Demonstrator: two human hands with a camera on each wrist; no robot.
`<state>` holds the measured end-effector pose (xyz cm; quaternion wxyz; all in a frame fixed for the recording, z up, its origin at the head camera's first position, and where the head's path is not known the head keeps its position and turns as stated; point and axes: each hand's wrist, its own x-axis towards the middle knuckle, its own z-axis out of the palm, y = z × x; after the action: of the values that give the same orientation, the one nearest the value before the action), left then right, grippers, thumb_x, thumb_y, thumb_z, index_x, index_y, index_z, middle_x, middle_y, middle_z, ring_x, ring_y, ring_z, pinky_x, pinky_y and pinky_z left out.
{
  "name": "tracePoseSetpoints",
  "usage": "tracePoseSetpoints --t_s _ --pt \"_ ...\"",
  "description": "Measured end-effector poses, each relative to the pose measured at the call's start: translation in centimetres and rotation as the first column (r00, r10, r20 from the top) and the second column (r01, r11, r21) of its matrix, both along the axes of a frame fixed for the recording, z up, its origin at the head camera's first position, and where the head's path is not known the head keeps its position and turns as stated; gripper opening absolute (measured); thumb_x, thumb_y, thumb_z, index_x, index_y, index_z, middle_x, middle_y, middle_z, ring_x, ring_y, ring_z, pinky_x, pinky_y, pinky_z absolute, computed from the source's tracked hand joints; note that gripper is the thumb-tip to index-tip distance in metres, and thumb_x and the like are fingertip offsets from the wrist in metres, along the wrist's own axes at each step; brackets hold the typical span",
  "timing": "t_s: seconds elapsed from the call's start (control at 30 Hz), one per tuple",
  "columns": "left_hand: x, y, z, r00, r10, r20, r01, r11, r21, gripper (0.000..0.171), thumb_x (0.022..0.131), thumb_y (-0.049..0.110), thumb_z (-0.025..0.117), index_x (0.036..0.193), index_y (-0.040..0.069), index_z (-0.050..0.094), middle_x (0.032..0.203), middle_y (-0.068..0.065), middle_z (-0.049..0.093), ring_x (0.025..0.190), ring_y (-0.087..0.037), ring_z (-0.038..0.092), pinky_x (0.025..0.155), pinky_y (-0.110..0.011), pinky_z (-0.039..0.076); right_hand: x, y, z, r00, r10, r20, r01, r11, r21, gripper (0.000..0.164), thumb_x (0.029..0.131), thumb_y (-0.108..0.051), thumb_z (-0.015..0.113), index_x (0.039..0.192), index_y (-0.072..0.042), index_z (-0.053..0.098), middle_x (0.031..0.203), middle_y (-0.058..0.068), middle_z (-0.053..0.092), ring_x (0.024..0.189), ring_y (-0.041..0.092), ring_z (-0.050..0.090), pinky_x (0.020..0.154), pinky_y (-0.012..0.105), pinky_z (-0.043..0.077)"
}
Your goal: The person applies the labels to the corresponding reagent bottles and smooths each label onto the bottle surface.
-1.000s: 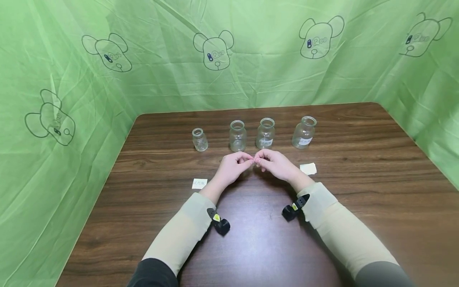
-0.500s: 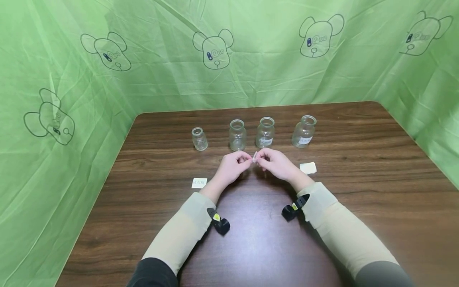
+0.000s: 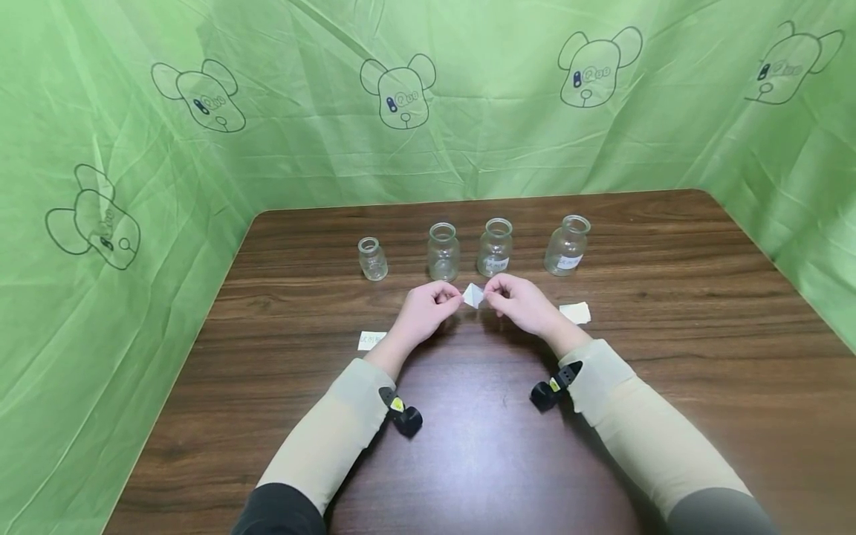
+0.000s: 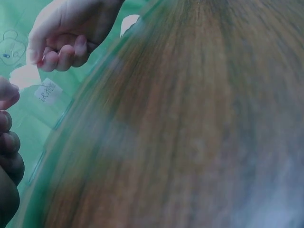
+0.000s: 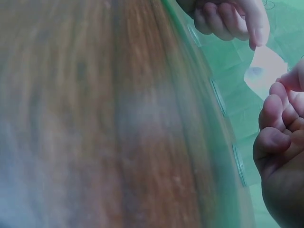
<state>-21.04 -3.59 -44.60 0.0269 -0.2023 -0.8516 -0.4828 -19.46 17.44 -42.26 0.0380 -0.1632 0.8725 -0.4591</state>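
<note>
Between my two hands a small white paper label [image 3: 472, 296] is stretched out, with a crease down it. My left hand [image 3: 428, 306] pinches its left corner between thumb and fingertips, and my right hand [image 3: 523, 303] pinches the opposite corner. The right wrist view has the label [image 5: 264, 72] at upper right, pale and thin, with both sets of fingertips at its corners. Just behind the hands stand a plain glass bottle [image 3: 443, 256] and a glass bottle with a handwritten label [image 3: 495, 249]. No writing shows on the held label.
A smaller glass bottle [image 3: 373, 260] stands to the left and another labelled bottle [image 3: 567, 249] to the right. A handwritten label [image 3: 371, 340] lies beside the left forearm, white paper pieces [image 3: 576, 313] beside the right wrist. Green cloth [image 3: 468, 163] surrounds the wooden table [image 3: 468, 461].
My hands have drawn slightly apart. The label, hidden at first and then a thin sliver between the fingertips, now shows spread open between them. The bottles have not moved.
</note>
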Motion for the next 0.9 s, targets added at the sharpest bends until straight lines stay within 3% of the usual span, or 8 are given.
tracePoseSetpoints --t_s 0.9 --pt "0.0 -1.7 0.6 0.999 0.022 0.041 -0.022 1.000 -0.002 0.010 0.085 0.022 0.066 0.085 0.013 0.068 0.059 0.004 0.045 0.055 -0.010 0.043 0.055 -0.026 0.037 0.0 1.3 0.1 0.999 -0.046 -0.029 0.046 0.999 0.003 0.010 0.093 -0.014 0.054 0.093 -0.005 0.058 0.067 0.003 0.054 0.064 0.018 0.054 0.058 0.031 0.039"
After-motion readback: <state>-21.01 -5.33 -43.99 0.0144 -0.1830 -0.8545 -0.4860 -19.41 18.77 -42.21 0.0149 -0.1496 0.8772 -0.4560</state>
